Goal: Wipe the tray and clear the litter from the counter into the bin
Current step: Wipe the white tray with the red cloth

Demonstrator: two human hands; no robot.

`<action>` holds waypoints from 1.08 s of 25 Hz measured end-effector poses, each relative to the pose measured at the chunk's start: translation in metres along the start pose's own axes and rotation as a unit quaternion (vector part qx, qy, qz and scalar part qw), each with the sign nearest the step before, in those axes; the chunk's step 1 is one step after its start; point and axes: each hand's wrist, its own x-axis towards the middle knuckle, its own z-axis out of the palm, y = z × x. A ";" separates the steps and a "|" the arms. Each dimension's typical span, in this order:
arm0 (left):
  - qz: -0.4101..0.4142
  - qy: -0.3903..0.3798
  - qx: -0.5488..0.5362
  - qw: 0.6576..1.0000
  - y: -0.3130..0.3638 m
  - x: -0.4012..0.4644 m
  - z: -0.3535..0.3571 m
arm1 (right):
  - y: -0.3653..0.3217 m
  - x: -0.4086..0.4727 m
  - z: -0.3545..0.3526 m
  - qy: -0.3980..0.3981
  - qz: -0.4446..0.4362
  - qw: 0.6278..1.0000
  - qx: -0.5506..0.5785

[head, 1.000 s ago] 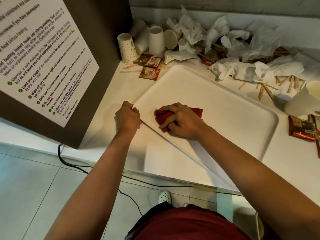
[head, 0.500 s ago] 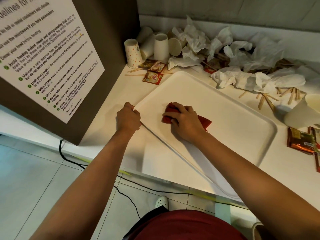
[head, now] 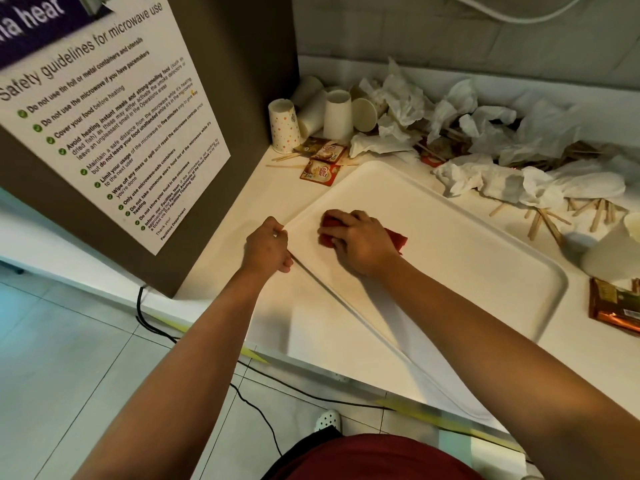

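A large white tray (head: 450, 244) lies on the pale counter (head: 242, 202), its near corner overhanging the counter's front edge. My left hand (head: 268, 247) grips the tray's left corner rim. On the tray's left part my right hand (head: 356, 242) presses down on a red cloth (head: 396, 239), fingers curled over it. Litter sits behind the tray: crumpled white tissues (head: 485, 143), paper cups (head: 337, 116), creamer sachets (head: 320, 171) and wooden stirrers (head: 550, 220). No bin is in view.
A brown panel (head: 221, 81) with a white safety notice rises at the left of the counter. A white cup (head: 613, 251) and brown wrappers (head: 614, 306) lie right of the tray. Black cables (head: 194, 344) run over the tiled floor below.
My right hand and the red cloth have slid a little toward the tray's far-left edge. My left hand keeps its grip on the corner. The view has tilted upward.
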 end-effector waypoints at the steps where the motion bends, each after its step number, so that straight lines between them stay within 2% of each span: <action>1: -0.003 -0.005 -0.007 1.000 0.000 0.000 -0.001 | 0.008 0.001 -0.001 0.009 0.029 1.000 0.005; 5: -0.025 -0.041 -0.076 0.996 0.000 0.001 -0.006 | 0.023 0.004 -0.005 0.050 0.139 0.988 0.050; 7: -0.025 -0.046 -0.086 0.995 0.000 0.003 -0.008 | 0.018 0.005 -0.008 0.045 0.163 0.983 0.077; 9: -0.020 -0.043 -0.084 0.995 -0.001 0.002 -0.006 | 0.007 0.004 -0.007 0.044 0.130 0.986 0.096; 11: -0.009 -0.036 -0.073 0.997 -0.001 0.001 -0.004 | -0.014 0.002 -0.001 0.032 0.035 0.993 0.112; 13: -0.005 -0.025 -0.067 0.997 -0.002 0.001 -0.003 | -0.036 -0.001 0.009 0.000 -0.081 0.994 0.078; 15: -0.007 -0.020 -0.065 0.998 -0.003 0.001 -0.002 | -0.043 0.001 0.011 -0.010 -0.114 0.992 0.052; 21: -0.015 -0.029 -0.071 0.997 -0.004 0.002 -0.004 | -0.021 0.004 0.001 0.002 -0.016 1.000 -0.004; 27: -0.026 -0.047 -0.080 0.995 -0.003 0.004 -0.006 | 0.042 -0.008 -0.012 0.085 0.183 0.979 0.012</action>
